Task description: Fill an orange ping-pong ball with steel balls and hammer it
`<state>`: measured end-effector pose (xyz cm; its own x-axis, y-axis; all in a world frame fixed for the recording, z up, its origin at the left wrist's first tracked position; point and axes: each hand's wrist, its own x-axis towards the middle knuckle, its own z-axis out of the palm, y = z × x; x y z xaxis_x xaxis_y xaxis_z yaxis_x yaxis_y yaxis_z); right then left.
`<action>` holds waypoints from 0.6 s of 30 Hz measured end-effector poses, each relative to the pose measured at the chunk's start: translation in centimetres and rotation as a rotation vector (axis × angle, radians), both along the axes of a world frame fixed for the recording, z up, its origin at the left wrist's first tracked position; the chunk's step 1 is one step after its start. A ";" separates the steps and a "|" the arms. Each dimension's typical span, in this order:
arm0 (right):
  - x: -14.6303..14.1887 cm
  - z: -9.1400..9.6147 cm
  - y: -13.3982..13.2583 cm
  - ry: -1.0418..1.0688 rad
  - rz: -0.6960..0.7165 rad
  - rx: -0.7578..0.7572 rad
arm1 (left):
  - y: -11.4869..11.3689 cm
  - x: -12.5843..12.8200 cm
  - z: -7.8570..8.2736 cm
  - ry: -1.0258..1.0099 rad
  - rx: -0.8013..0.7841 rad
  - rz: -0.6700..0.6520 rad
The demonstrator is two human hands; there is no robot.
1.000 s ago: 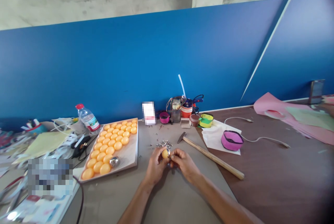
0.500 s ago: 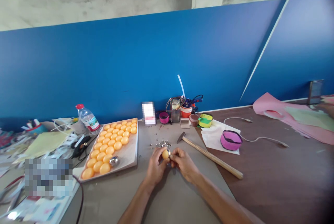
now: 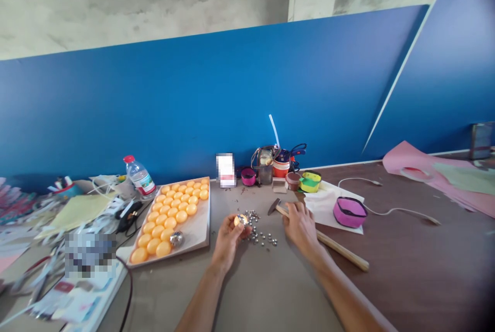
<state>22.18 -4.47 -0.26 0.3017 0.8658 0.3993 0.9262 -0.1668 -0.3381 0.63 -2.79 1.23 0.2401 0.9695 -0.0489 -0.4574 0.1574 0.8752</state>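
Observation:
My left hand point(image 3: 226, 242) is closed around an orange ball point(image 3: 240, 220) with silvery metal on its face, held a little above the table. Beside those fingers lies a loose heap of small shiny metal pieces point(image 3: 255, 223), several of them strayed toward the right. My right hand point(image 3: 300, 226) rests over the handle of a hammer point(image 3: 340, 249), close to its head, with the fingers curled down around the wood. A tray point(image 3: 197, 231) on the left holds rows of orange balls point(image 3: 168, 218) and one metal-covered ball point(image 3: 177, 238).
A capped bottle point(image 3: 141, 178) stands behind the tray. Jars and cups point(image 3: 281, 168) line the foot of the blue partition point(image 3: 216, 95). Rightward are a purple pouch point(image 3: 350, 212), a white cable point(image 3: 406, 212) and pink sheets point(image 3: 421, 172). Papers and cords clutter the left side.
My right hand has left the ball and moved right onto the hammer handle. My left hand keeps the ball, now turned metal side up. More metal pieces lie spread out on the table.

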 end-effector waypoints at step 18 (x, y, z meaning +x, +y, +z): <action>0.5 1.0 0.0 -0.041 0.074 -0.086 | 0.3 -0.6 -0.1 -0.229 -0.084 -0.075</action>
<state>22.68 -4.51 0.77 0.2208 0.9168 0.3328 0.9497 -0.1245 -0.2872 0.07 -2.48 1.13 0.3250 0.9435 -0.0647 -0.6268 0.2662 0.7323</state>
